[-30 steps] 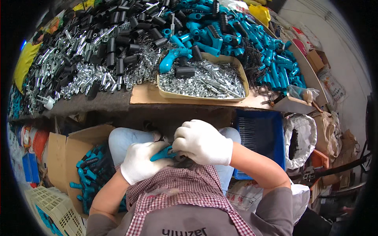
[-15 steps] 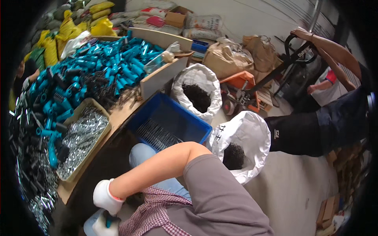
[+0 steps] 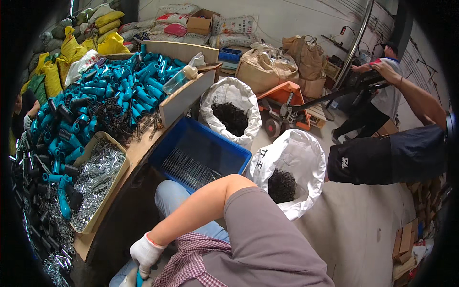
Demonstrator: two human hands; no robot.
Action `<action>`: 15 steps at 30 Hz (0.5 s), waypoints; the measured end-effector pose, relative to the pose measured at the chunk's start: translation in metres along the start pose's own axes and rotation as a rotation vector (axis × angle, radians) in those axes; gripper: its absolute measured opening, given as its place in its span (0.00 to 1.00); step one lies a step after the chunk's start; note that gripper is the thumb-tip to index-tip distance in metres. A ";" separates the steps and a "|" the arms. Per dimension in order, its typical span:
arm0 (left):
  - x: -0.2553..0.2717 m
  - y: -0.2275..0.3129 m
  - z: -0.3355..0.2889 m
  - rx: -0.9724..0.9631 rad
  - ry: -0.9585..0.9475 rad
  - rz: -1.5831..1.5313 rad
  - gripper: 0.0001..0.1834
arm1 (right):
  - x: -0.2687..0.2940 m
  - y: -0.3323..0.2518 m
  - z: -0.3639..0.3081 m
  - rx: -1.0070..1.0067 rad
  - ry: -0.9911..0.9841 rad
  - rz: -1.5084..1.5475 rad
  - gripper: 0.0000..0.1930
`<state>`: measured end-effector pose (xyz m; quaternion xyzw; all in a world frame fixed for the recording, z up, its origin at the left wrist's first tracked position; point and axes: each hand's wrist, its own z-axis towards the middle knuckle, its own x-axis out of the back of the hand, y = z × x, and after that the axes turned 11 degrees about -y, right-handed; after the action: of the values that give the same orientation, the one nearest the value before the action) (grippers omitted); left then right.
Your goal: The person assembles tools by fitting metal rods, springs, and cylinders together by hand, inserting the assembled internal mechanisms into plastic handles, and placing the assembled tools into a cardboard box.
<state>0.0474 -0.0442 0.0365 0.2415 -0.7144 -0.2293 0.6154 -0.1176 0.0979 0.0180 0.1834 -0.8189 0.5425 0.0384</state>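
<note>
Both my hands wear white gloves and meet low in front of my lap. My left hand, partly cut off by the lower edge, is closed around a teal plastic tubular part. Just above it, my right hand is closed, its fingers pointing down against the top of that part. What sits inside the right fingers is hidden. Left of my hands, a cream tray full of shiny metal pieces rests on the workbench. Beyond it lies a heap of teal tubular parts with dark springs.
A blue bin with thin metal rods stands ahead of my knee. Beside it are two white sacks of black wiry pieces. An orange pallet jack, its handle held by a person, stands at right. Another person is behind.
My right hand has shifted right and down, and the teal part has moved right with my hands. At right, the second person shows more fully, and the pallet jack handle has swung lower.
</note>
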 end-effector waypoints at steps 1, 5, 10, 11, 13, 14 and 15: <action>0.001 -0.002 0.000 -0.003 -0.014 -0.017 0.21 | -0.005 -0.009 -0.007 -0.041 0.113 0.053 0.18; 0.005 -0.005 0.003 -0.035 -0.062 -0.112 0.25 | -0.001 -0.008 -0.004 -0.032 0.198 -0.008 0.20; -0.003 -0.030 0.003 -0.063 0.098 -0.045 0.25 | 0.029 -0.045 -0.022 0.016 0.351 -0.249 0.21; -0.002 -0.027 0.004 -0.048 0.196 0.184 0.25 | 0.045 -0.032 -0.013 0.099 0.541 -0.436 0.19; 0.000 -0.024 -0.002 -0.054 0.209 0.120 0.25 | 0.090 -0.027 -0.005 -0.017 0.762 -0.737 0.11; 0.000 -0.021 -0.003 -0.067 0.218 0.054 0.25 | 0.117 -0.023 -0.011 -0.087 0.830 -0.948 0.08; -0.001 -0.018 -0.004 -0.094 0.249 0.071 0.23 | 0.145 -0.016 -0.013 -0.184 0.908 -0.950 0.07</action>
<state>0.0525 -0.0579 0.0244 0.2136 -0.6292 -0.2088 0.7176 -0.2485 0.0666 0.0748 0.2737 -0.5945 0.4179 0.6301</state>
